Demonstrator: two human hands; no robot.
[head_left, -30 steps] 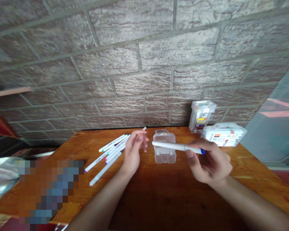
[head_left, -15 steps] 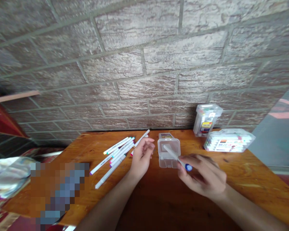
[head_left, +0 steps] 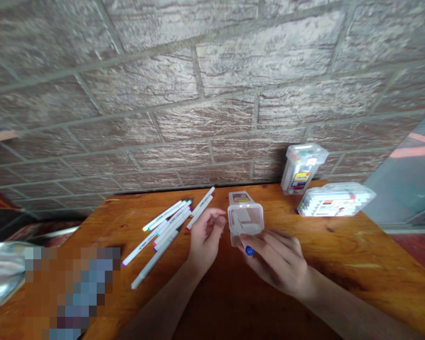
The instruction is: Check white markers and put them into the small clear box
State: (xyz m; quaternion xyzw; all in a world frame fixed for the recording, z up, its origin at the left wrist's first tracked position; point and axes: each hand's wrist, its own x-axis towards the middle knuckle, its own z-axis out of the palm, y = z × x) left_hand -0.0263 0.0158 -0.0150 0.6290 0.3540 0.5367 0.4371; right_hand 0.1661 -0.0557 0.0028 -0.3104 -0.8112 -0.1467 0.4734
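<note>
My right hand (head_left: pixel 278 257) pinches a marker (head_left: pixel 248 250) with a blue end cap towards me. The marker's far end reaches into the mouth of a clear plastic box (head_left: pixel 260 211), and my fingers are at the box's near rim. Just left of the box is my left hand (head_left: pixel 206 238), its fingers loosely curled, thumb apart, nothing visible between them. Several white markers (head_left: pixel 173 222) with coloured ends lie in a loose group on the table left of that hand; a grey-white one (head_left: pixel 155 259) is nearest me.
A lidded clear box of markers (head_left: pixel 301 170) stands upright by the wall at the back right. In front of it rests a wide clear marker case (head_left: pixel 336 200). Brick wall (head_left: pixel 226 104) closes off the table's (head_left: pixel 347 264) back edge. At the left, a blurred-out patch hides part of the table.
My right hand has moved left with the marker, now low at the box's mouth. My left hand stays close beside the box. The whole view has shifted slightly.
</note>
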